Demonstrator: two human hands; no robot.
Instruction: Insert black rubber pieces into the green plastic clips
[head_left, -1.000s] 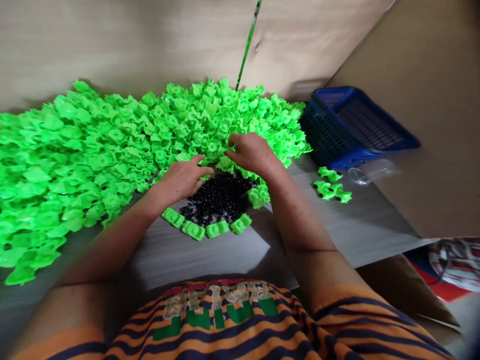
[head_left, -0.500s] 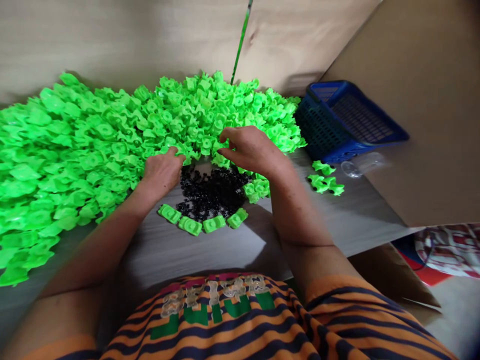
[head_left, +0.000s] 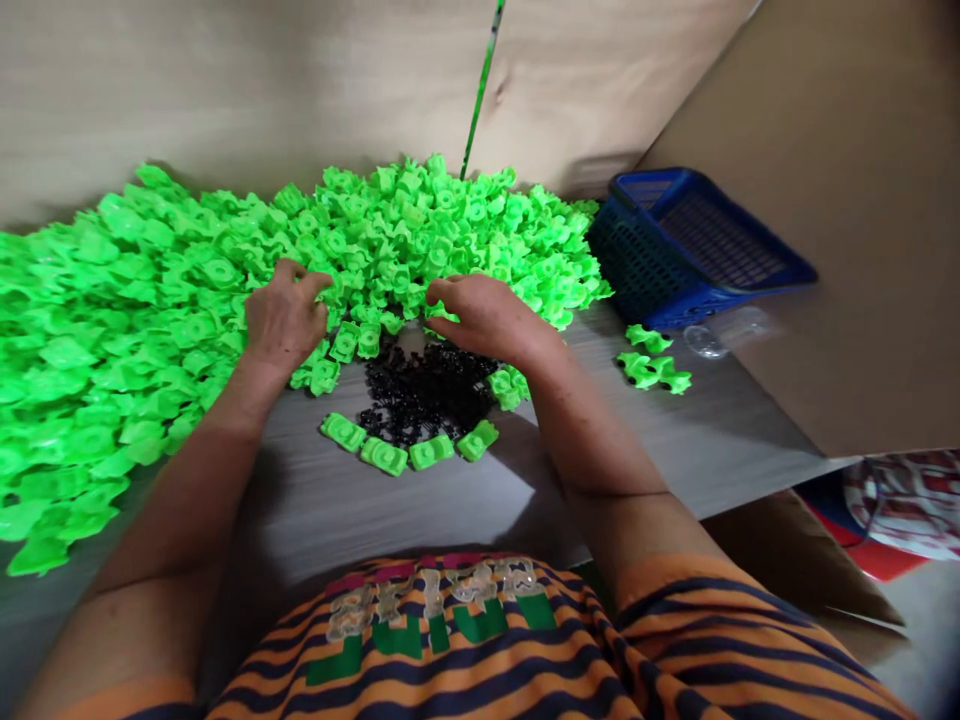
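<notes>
A large heap of bright green plastic pieces (head_left: pixel 180 300) spreads across the back and left of the table. My left hand (head_left: pixel 286 315) is over the heap's front part, fingers apart, with no piece visible in it. At the heap's front edge, my right hand (head_left: pixel 476 315) has its thumb and fingers curved apart, a green piece showing between or behind them. Small black parts (head_left: pixel 427 390) lie in a dark pile below my hands. In front of that pile, several green pieces (head_left: pixel 384 456) form a curved row. More green pieces (head_left: pixel 510 387) sit at its right side.
A blue plastic basket (head_left: pixel 705 245) stands at the right back. Near it are a few green pieces (head_left: pixel 652 372) and a clear round plastic item (head_left: pixel 705 342). Wooden panels (head_left: pixel 262 90) rise behind the table (head_left: pixel 322 510). Below right is an open cardboard box (head_left: pixel 795 560).
My left hand has moved left and its fingers have spread, uncovering green pieces beside the black pile. My right hand has shifted slightly left and down.
</notes>
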